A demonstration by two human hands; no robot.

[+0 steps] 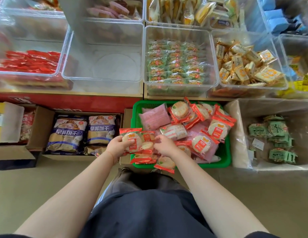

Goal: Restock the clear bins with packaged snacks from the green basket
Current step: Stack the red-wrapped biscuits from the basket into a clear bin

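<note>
Shop floor under a shelf of clear bins. Green basket (pixel 223 152) on the floor, heaped with red rice-cracker packs (pixel 218 129). Left hand (pixel 116 146) closed around one pack at the basket's near-left corner; right hand (pixel 164 146) closing on another, grip unclear. Gathering step. Next: lift to the empty bin (pixel 105 66). Cardboard boxes (pixel 39 127) flank the basket, nothing blocking.

Both hands (pixel 115 145) (pixel 164 146) gripping snack packets (pixel 132 140)
</note>
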